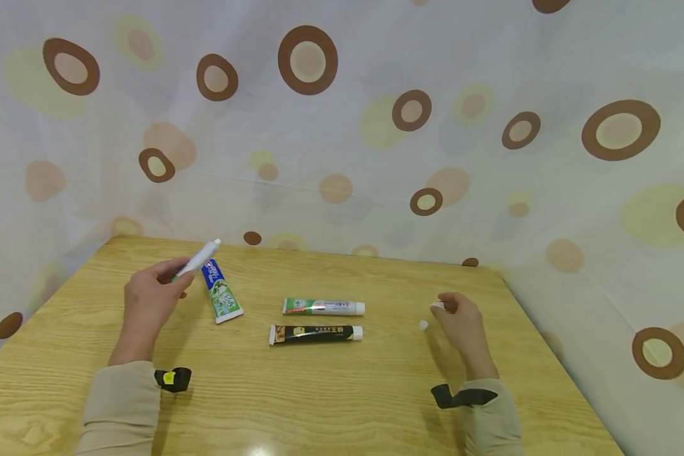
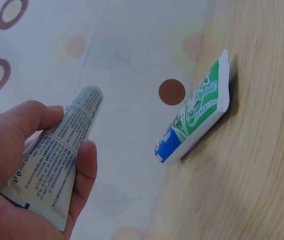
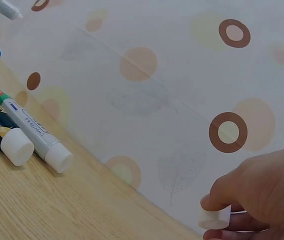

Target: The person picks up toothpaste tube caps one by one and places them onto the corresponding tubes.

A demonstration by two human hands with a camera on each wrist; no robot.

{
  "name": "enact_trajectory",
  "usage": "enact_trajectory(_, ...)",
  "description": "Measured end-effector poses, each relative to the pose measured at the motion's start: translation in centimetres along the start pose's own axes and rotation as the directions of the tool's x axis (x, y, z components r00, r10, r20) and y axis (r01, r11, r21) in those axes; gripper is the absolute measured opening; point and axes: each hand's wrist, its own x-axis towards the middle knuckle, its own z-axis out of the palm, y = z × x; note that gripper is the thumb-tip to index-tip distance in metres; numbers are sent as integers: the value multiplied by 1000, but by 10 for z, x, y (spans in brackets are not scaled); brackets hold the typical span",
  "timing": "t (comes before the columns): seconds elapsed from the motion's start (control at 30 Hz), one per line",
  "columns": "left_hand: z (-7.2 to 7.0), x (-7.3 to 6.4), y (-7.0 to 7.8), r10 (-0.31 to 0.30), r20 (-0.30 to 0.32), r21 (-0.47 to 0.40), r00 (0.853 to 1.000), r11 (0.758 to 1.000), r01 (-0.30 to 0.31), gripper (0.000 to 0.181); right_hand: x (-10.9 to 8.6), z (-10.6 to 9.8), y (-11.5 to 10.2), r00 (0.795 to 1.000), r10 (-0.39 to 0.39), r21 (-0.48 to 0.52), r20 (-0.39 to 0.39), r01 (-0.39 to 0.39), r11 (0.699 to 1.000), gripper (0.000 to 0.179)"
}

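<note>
My left hand (image 1: 154,294) holds a white toothpaste tube (image 2: 57,155) above the table, its uncapped nozzle pointing up and away. Fine print covers the side of it that the left wrist view shows. Just beyond that hand lies a blue and green toothpaste tube (image 1: 222,291) on the table. At the right, my right hand (image 1: 460,320) pinches a white cap (image 3: 214,216) between thumb and fingers. A second small white cap (image 1: 424,325) rests on the wood just left of that hand.
Mid-table lie a green and white toothpaste tube (image 1: 323,307) and a black toothpaste tube (image 1: 316,334), side by side with white caps to the right. A patterned curtain (image 1: 342,139) borders the wooden table (image 1: 296,405) at the back and sides.
</note>
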Motion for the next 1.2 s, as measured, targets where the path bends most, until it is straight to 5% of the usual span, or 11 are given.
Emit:
enact_trajectory(0.17, 0, -2, 5, -2, 63, -34, 998, 999, 4, 52, -1, 1, -4, 1000, 3, 21, -13, -3, 1000, 39)
enact_trajectory(0.4, 3, -4, 12, 77, 186, -34, 979, 997, -72, 48, -3, 3, -11, 999, -43, 100, 32, 39, 994, 37)
enact_trajectory(0.93, 17, -9, 22, 241, 350, -51, 905, 970, -238, 39, -3, 18, -28, 987, -115, 220, 110, 88, 972, 32)
enact_trajectory(1.2, 34, -12, 27, 313, 417, -118, 853, 950, -291, 31, -5, 28, -35, 978, -146, 273, 147, 101, 957, 29)
